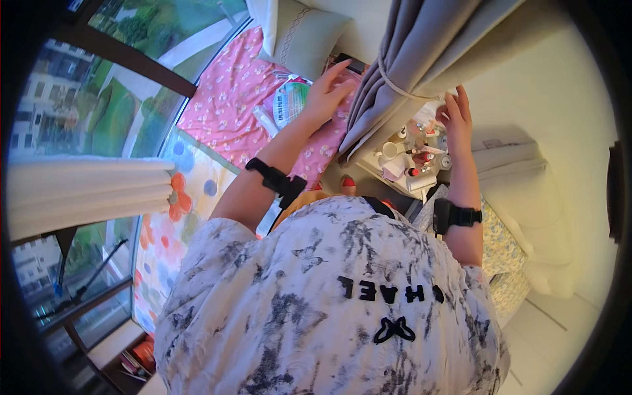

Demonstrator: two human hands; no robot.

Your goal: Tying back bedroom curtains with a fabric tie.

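Observation:
A gathered grey curtain (419, 54) hangs before me, drawn in by a pale rope tieback (390, 83) around its middle. To its left, my left hand (328, 96) is raised with fingers apart and nothing in it. It appears apart from the fabric. My right hand (455, 116) is on the other side, its fingertips at the right end of the tieback by the wall. Some of those fingers are bent, and whether they grip the rope is unclear. The curtain hides the rope's far side.
A pink floral cloth (222, 103) lies by the window, with a printed fan-shaped item (290, 103), a grey cushion (308, 37) and a dark phone-like object (351, 63) on it. Below the curtain, a small white table (375, 165) bears a mug (390, 150) and several bottles. A covered bed (513, 207) stands right.

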